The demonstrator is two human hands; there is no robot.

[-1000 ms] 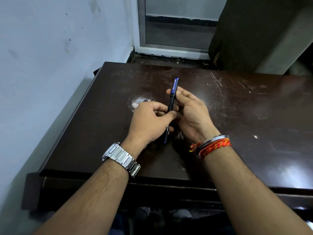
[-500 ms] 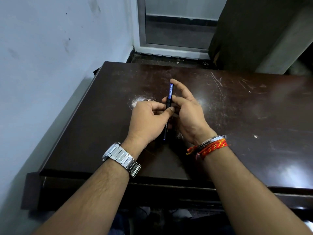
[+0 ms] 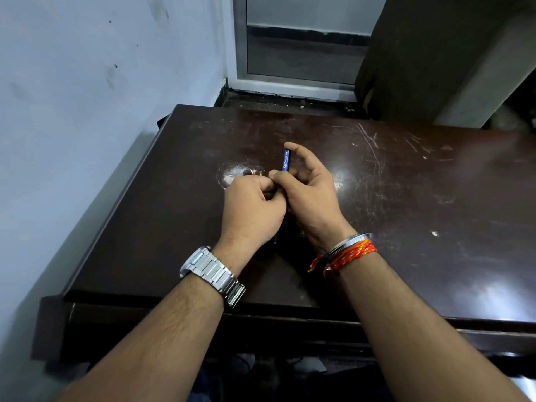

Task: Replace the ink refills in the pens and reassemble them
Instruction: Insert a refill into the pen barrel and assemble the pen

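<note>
A slim blue pen (image 3: 286,159) with white lettering stands nearly upright between my two hands above the dark table. My right hand (image 3: 309,198) holds its upper part, thumb across the barrel and index finger along the top. My left hand (image 3: 251,211) grips the lower part with curled fingers. Only the pen's blue upper end and a sliver of its lower tip below my left palm show; my hands hide the middle.
The dark brown table (image 3: 406,213) is scratched, with a worn pale patch (image 3: 233,174) just beyond my left hand. A pale wall runs along the left. A metal-framed door stands behind the table's far edge, with a dark curtain at the back right.
My hands have closed in on each other and the pen has slid lower between them, so less of it shows. My right thumb now lies across the barrel.
</note>
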